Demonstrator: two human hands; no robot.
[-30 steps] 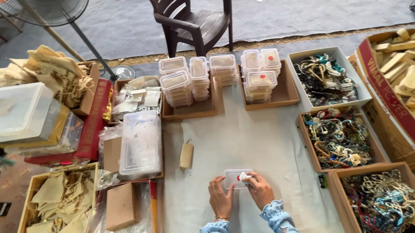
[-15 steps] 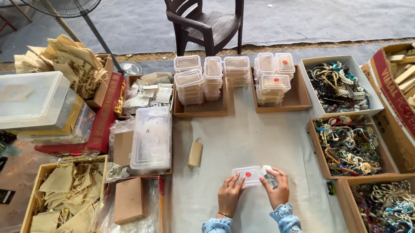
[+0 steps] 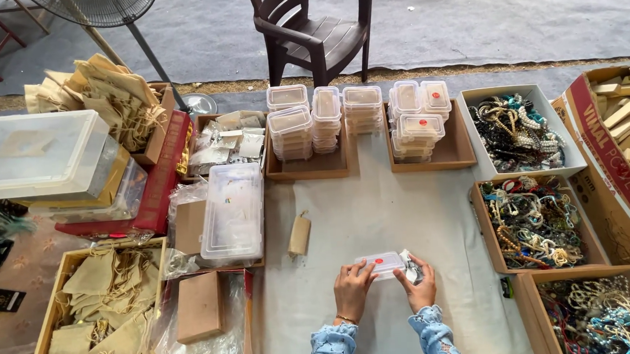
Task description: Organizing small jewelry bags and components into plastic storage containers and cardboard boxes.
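Both hands rest on a small clear plastic box with a red dot on its lid [image 3: 380, 263], which lies on the pale grey cloth [image 3: 375, 202]. My left hand [image 3: 352, 290] presses on the box's left end. My right hand [image 3: 419, 284] grips the right end, where a bit of crinkled clear wrapping [image 3: 411, 264] shows. Blue patterned sleeves cover both wrists.
Stacks of clear lidded boxes [image 3: 326, 118] fill two wooden trays at the back. Boxes of beaded jewellery [image 3: 532, 218] line the right side. A small tan pouch [image 3: 299, 234] lies left of my hands, by a larger clear container [image 3: 233, 211]. Cloth pouches [image 3: 100, 299] fill a tray at left. A brown chair [image 3: 317, 27] stands behind.
The view has shifted slightly, so the hands and the small box sit a little further right and lower. Both hands stay on the box.
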